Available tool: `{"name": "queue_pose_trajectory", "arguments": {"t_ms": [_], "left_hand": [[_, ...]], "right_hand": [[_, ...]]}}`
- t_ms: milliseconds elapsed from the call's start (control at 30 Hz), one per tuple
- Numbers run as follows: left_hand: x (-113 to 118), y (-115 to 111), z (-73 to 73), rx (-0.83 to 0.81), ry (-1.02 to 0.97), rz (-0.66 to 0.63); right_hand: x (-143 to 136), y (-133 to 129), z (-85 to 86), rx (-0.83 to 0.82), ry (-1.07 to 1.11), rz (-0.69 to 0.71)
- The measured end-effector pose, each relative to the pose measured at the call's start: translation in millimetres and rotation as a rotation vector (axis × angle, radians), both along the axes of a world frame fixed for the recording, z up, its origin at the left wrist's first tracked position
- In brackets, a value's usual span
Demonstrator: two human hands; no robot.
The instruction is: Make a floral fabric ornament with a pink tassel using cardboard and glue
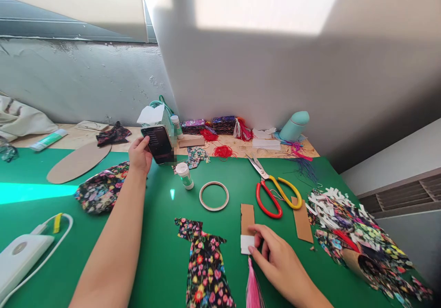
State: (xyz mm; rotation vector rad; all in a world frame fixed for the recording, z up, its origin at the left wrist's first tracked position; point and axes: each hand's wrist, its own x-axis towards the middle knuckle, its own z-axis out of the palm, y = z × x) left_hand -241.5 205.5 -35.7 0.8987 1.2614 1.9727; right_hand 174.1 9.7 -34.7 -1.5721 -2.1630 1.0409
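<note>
The one camera, worn on the head, looks forward and down — close over the green tabletop (158, 253), wall (241, 83) beyond.

- Surface (158, 271): plain green, pale wood tone along its far edge.
- Cut fabric (208, 266) at the near edge: black, scattered with pink, red, yellow and blue flowers.
- Tassel (253, 285), near edge: pink.
- Card strip (247, 216) beyond it: plain brown, with a white band (246, 243).
- Scissors (264, 176) toward the right edge: silver blades, one handle red, the other yellow.
- Phone (159, 147) toward the far edge: black screen, pale lines.
- Bottle (294, 126), far right corner: pale teal.
</note>
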Motion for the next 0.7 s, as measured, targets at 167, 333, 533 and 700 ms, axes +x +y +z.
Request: {"name": "queue_pose_trajectory", "arguments": {"t_ms": [167, 333, 533, 700], "left_hand": [[2.8, -4.4, -0.7, 0.041, -0.003, -0.004], [6.5, -7.5, 0.4, 0.085, -0.011, 0.003], [8.1, -6.6, -0.2, 0.095, 0.009, 0.017], [7.8, -7.6, 0.2, 0.096, 0.03, 0.019]], "right_hand": [[0.6, -0.7, -0.7, 0.009, -0.006, 0.006], [0.1, -0.9, -0.6, 0.005, -0.008, 0.005], [-0.6, 0.0, -1.8, -0.028, -0.001, -0.002], [0.2, -0.3, -2.0, -0.045, 0.013, 0.0]]}}
